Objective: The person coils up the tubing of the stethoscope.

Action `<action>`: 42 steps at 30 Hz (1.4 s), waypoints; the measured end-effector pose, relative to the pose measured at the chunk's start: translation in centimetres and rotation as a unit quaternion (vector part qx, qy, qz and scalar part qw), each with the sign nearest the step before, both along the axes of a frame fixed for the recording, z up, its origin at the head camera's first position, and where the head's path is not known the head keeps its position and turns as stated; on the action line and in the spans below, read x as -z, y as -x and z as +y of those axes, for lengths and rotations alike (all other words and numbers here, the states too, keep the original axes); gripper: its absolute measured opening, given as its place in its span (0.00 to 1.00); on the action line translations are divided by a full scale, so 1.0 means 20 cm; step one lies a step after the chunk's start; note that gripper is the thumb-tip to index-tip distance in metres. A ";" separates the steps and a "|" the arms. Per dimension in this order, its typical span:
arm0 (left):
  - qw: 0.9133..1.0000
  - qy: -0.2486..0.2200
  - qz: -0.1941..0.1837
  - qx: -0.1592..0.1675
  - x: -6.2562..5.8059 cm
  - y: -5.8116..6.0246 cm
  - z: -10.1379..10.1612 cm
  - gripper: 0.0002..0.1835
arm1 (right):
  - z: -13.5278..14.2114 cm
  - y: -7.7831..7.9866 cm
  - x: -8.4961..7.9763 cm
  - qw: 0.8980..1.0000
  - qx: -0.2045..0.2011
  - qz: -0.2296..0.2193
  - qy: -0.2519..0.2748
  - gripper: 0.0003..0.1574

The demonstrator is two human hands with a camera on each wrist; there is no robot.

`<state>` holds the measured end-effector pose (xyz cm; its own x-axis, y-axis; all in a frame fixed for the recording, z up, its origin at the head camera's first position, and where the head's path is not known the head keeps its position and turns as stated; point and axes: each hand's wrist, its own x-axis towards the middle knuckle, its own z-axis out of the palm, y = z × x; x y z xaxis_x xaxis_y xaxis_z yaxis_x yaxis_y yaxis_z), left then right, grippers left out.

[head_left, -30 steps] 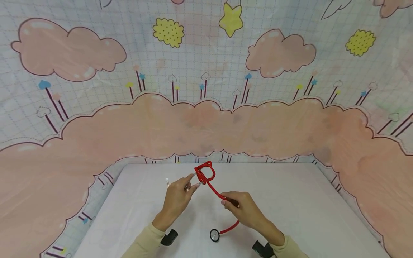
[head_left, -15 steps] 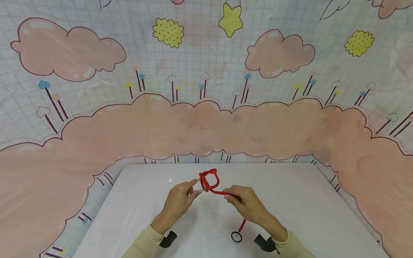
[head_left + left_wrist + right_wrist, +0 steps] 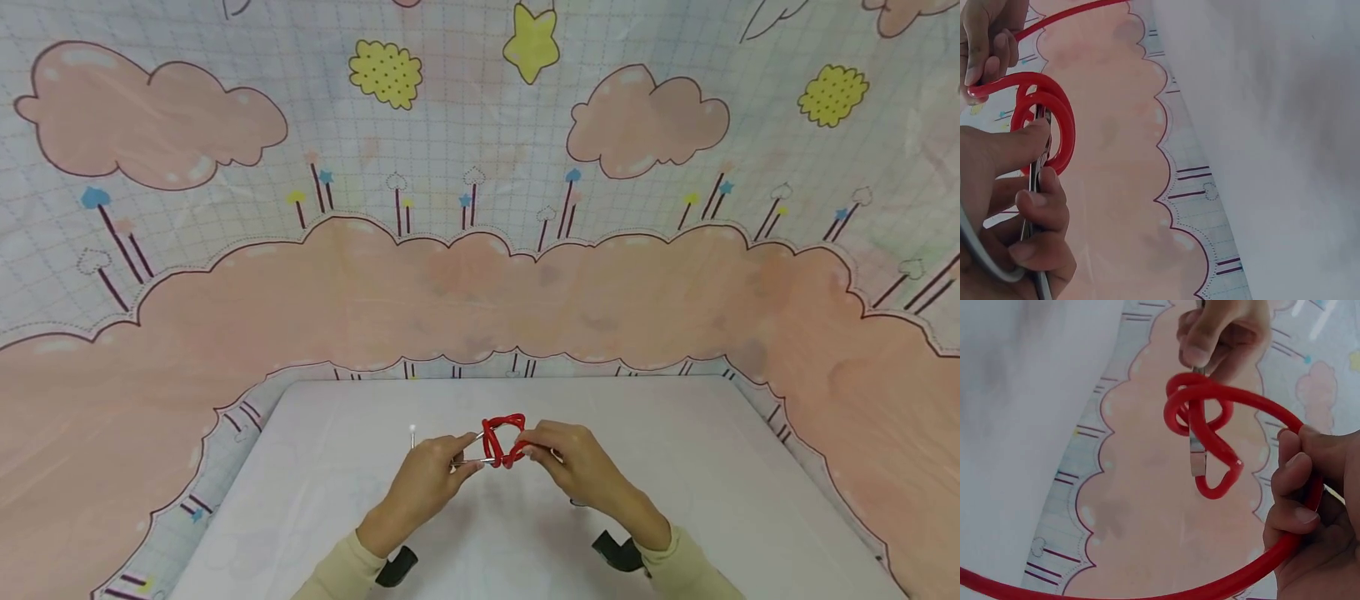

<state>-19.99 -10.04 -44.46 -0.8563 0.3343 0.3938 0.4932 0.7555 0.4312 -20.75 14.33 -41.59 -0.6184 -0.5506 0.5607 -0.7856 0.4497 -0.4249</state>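
A stethoscope with red tubing point(image 3: 491, 443) is held up over the white table between both hands. In the head view, my left hand point(image 3: 426, 477) grips its metal ear tubes point(image 3: 1034, 178), and a white ear tip point(image 3: 412, 429) pokes up behind that hand. Loops of the red tubing are wound around the metal tubes. My right hand point(image 3: 588, 467) pinches the loose length of tubing just right of the loops. In the right wrist view, the tubing curves from the loops point(image 3: 1200, 406) through the right fingers and away to the lower left. The chest piece is mostly hidden behind the right hand.
Beneath the hands spreads a white tabletop point(image 3: 315, 517). A patterned backdrop point(image 3: 480, 300) with pink clouds rises behind and along its sides. Black camera pieces point(image 3: 618, 552) sit at both wrists.
The looped tubing and left hand have come down and rightward. My right hand has brought its tubing up close to the loops, and the chest piece has swung from view behind that hand.
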 end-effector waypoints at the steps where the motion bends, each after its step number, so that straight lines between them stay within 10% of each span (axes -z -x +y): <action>1: 1.000 0.005 0.002 0.008 0.00 -0.01 0.00 0.21 | 0.00 0.00 0.00 1.000 -0.001 0.007 0.000 0.10; 21: 0.990 0.060 0.050 0.119 -0.03 -0.05 -0.03 0.20 | 0.02 0.05 -0.02 0.999 -0.025 0.036 -0.009 0.09; 42: 0.970 0.077 0.066 0.223 -0.05 -0.08 -0.04 0.19 | 0.05 0.09 -0.03 0.989 -0.122 -0.085 -0.021 0.10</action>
